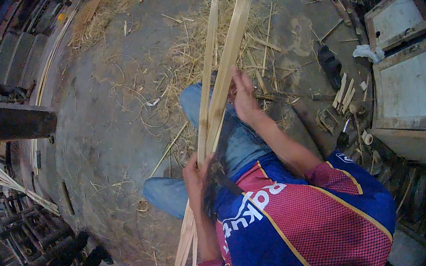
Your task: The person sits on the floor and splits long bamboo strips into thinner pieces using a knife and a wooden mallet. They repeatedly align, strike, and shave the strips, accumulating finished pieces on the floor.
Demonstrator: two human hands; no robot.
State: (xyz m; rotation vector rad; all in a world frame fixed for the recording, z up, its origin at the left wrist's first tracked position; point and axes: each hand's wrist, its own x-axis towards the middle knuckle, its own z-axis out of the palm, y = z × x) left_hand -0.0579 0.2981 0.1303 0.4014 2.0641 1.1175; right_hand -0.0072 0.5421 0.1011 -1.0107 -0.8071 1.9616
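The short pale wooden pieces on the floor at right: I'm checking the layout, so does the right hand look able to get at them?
Probably yes, perhaps with a lean: between the right hand and the short pale wooden pieces I see grey floor and low-lying clutter, nothing tall.

The location appears to be a rough workshop. Indicators: a worn grey floor [104, 145] littered with pale shavings [88, 31]; a fanned bundle of slender strips [20, 189] at the left; short wood offcuts [339, 90] at the right, near a weathered cabinet [409, 81] with pale panels.
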